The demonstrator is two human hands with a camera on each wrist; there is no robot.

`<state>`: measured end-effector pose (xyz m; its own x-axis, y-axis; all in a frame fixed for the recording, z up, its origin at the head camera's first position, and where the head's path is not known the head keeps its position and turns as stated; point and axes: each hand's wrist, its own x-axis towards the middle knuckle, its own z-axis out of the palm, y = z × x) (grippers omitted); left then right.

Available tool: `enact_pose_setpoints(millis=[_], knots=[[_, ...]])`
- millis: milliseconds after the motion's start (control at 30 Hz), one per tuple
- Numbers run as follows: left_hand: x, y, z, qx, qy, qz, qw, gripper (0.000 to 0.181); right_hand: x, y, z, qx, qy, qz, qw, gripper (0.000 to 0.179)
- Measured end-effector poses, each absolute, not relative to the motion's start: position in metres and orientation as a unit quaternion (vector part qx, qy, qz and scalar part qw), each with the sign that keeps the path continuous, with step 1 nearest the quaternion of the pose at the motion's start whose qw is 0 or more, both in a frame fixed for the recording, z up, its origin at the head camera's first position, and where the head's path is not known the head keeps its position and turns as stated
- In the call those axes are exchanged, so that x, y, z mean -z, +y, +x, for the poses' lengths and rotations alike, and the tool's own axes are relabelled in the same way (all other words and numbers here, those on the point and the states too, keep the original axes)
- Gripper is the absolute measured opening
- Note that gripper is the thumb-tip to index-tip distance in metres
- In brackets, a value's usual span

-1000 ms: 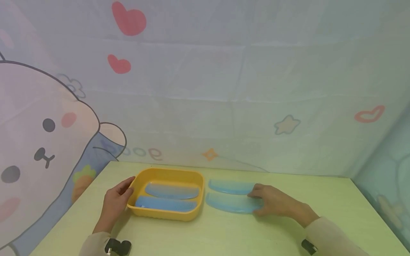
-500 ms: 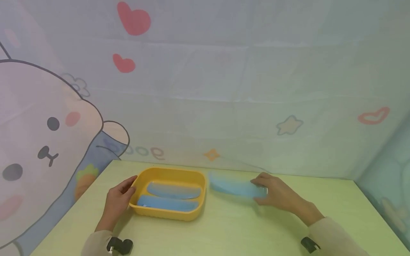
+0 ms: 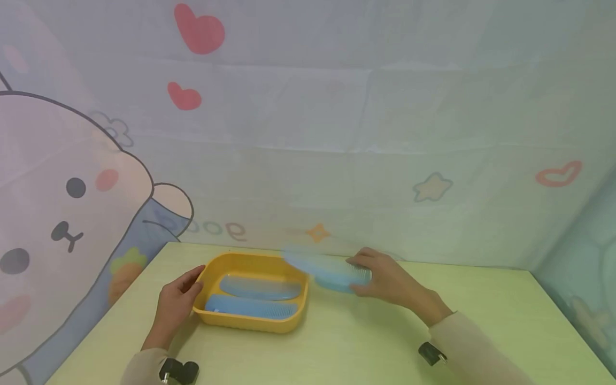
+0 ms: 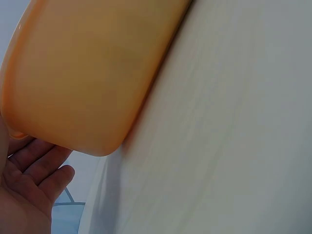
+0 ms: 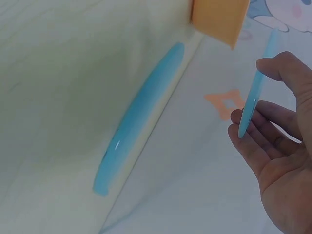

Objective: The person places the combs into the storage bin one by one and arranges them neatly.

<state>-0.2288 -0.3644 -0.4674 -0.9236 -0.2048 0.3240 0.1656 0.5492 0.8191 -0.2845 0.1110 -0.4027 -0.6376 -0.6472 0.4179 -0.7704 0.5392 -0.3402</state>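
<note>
My right hand [image 3: 385,278] pinches a translucent blue comb [image 5: 254,92] between thumb and fingers, raised above the table, its far end over the right rim of a yellow plastic basket [image 3: 250,322]. Under it on the table lies a second light-blue comb [image 5: 141,117], partly covered in the head view. Inside the basket rest two more blue combs, a curved one [image 3: 260,289] at the back and a straighter one [image 3: 250,307] in front. My left hand [image 3: 175,302] holds the basket's left rim; in the left wrist view its fingers [image 4: 46,163] bend beside the basket's end wall.
The pale green table [image 3: 366,347] ends at the back against a hanging printed cloth [image 3: 385,133] with hearts and a cartoon animal. The same kind of cloth hangs at the right side. Small black devices [image 3: 179,371] sit at both wrists.
My right hand has picked up the nearer of the two combs from the table and carried it up and left to the basket's right edge. The left hand stays at the basket.
</note>
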Motion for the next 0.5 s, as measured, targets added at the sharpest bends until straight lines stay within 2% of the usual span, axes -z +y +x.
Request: enact_pose_setpoints(millis=[500], knots=[[0.465, -0.362, -0.228, 0.48, -0.854, 0.007, 0.202, 0.039, 0.39, 0.055, -0.293, -0.257, -0.862, 0.426, 0.095, 0.05]])
